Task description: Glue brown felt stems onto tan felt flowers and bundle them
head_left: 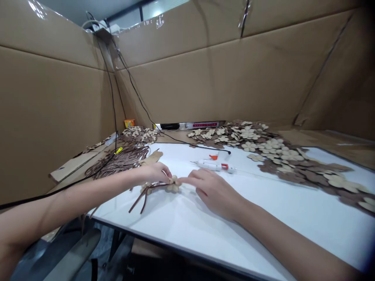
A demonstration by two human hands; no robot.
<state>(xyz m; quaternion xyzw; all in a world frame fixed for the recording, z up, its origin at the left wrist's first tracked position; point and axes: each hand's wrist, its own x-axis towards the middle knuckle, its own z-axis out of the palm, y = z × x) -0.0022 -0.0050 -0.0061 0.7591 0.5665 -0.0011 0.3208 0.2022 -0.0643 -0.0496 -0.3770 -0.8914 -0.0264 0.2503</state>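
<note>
My left hand (158, 171) reaches in from the left, its fingers pinched at the edge of a small cream flower (173, 183). The flower looks layered, with a small centre. My right hand (212, 191) has its index finger stretched out, the tip touching the flower's right side. Its thumb stays apart below, with nothing gripped. Brown cords (143, 199) run left from the flower and end in loose tips on the white board. Another cream flower (146, 188) sits among these cords, partly covered. My left fingertips are partly hidden.
A white pen-like tool (212, 165) with a thin tip lies beyond my right hand, near an orange piece (214, 157). Cream and brown flower cutouts (272, 150) pile up at right. Brown cords (117, 166) lie at left. A black cable (175, 139) crosses the board (187, 230). Cardboard walls (187, 86) surround it.
</note>
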